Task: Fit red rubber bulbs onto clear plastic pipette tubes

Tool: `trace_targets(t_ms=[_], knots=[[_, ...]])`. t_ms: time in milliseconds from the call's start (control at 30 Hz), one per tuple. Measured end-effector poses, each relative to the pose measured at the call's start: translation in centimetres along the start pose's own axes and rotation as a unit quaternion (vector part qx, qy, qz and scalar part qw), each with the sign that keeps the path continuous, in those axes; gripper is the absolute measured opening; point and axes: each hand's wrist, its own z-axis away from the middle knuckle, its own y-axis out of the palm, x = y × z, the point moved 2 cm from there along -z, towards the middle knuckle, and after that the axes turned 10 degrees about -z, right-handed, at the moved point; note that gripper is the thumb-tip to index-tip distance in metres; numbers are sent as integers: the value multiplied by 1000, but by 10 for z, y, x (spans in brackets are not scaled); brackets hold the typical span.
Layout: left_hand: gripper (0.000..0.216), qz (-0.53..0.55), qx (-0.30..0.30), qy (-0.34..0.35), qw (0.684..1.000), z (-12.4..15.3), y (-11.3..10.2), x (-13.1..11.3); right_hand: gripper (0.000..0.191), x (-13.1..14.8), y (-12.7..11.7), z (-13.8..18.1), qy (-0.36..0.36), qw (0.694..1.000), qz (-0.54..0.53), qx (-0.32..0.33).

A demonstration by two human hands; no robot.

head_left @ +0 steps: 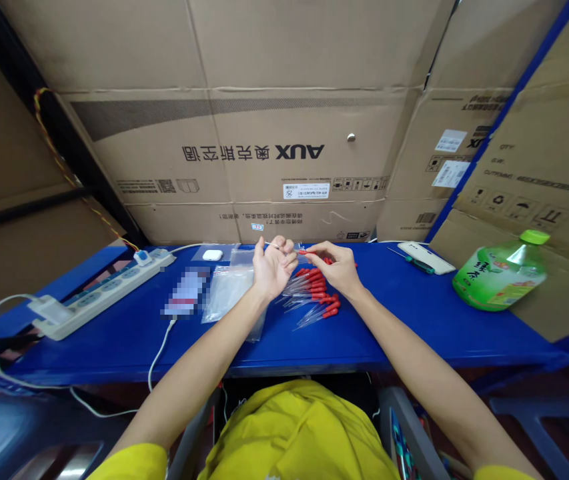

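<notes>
My right hand (338, 267) pinches the red rubber bulb of a dropper (303, 252) between thumb and fingertips, above the back of the pile. Palm up, my left hand (273, 268) has its fingers curled at the dropper's thin end, where a pale slim line crosses them; part of the tube is hidden there. Beneath both hands lie several clear droppers with red bulbs (318, 288), bulbs toward the right and tips toward the left. Clear plastic bags (229, 293) lie flat just left of the pile, partly under my left forearm.
A phone (185, 293) with a charging cable and a white earbud case (213, 255) lie left on the blue table (394, 327). A power strip (109, 290) runs along the left edge. Rightward are a green screwdriver (419, 265), a white bar (427, 259) and a green bottle (499, 273). Cardboard (264, 53) walls the back.
</notes>
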Motion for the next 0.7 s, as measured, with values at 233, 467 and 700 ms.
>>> trace_targets(t_ms=[233,467,700], knots=[[53,10,-14,-11,1000,0,-1,1,23,-4,-2,0,13,1000,4,7],[52,-1,-22,-10,1000,-1,1,-3,36,-7,7,0,110,982,-153,10],[52,1,-34,-11,999,1,0,-1,33,-1,11,0,113,977,-179,-6]])
